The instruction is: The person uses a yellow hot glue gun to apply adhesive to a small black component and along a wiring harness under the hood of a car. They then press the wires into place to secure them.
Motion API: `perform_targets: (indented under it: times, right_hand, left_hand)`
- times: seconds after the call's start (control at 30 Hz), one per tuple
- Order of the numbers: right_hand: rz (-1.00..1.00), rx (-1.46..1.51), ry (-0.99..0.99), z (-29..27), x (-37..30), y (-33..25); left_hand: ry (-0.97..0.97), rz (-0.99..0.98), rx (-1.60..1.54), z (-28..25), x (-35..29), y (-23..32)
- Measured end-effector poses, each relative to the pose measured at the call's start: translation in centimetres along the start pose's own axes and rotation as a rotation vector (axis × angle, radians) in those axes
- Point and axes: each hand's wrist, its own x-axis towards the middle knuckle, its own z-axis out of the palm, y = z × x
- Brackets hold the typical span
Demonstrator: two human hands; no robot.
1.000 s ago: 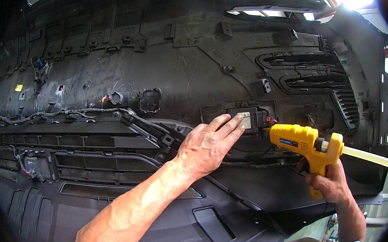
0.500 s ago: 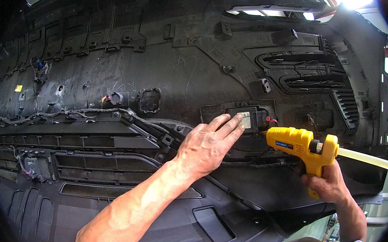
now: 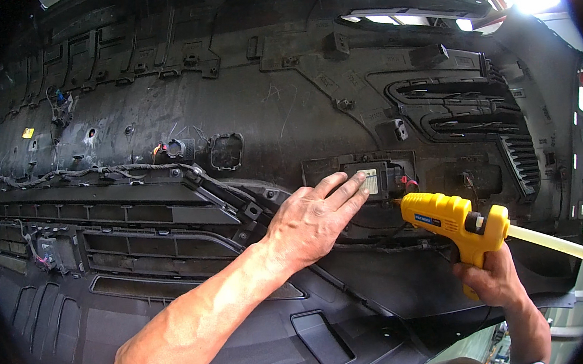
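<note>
My left hand (image 3: pixel 312 218) lies with its fingers stretched out, the tips resting on a black box-shaped module (image 3: pixel 382 183) that has a pale label (image 3: pixel 370 181). My right hand (image 3: pixel 497 278) is closed round the grip of a yellow hot glue gun (image 3: pixel 440 212). The gun's nozzle points left at the lower right edge of the module; whether it touches is too small to tell. A long translucent glue stick (image 3: pixel 559 245) juts out from the back of the gun. Close to the nozzle, a red connector (image 3: pixel 406 179) sits at the module's right side.
Module and hands are at the inner side of a large black plastic car bumper (image 3: pixel 243 110). A wrapped wiring harness (image 3: pixel 90 173) runs along it at the left. Slatted grilles (image 3: pixel 158 245) lie at lower left, louvred vents (image 3: pixel 473 114) at upper right. A yellow sticker (image 3: pixel 28 133) is far left.
</note>
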Motion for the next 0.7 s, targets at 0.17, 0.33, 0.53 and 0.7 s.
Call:
perform_targets:
  times: [0.17, 0.33, 0.53, 0.7]
  right_hand:
    - [-0.008, 0.064, 0.0, 0.1, -0.1, -0.2]
    - [0.007, 0.095, -0.005, 0.2, 0.0, -0.4]
    - [-0.013, 0.196, 0.022, -0.1, -0.9, -0.3]
    - [-0.128, 0.275, 0.069, -0.3, -1.2, 0.1]
  left_hand:
    - [-0.013, -0.003, 0.011, 0.0, 0.0, 0.0]
    - [0.01, 0.005, 0.007, -0.1, 0.0, 0.0]
    - [0.028, -0.014, -0.148, -0.2, 0.3, -0.5]
    - [0.023, -0.097, -0.407, -0.7, 0.8, -1.4]
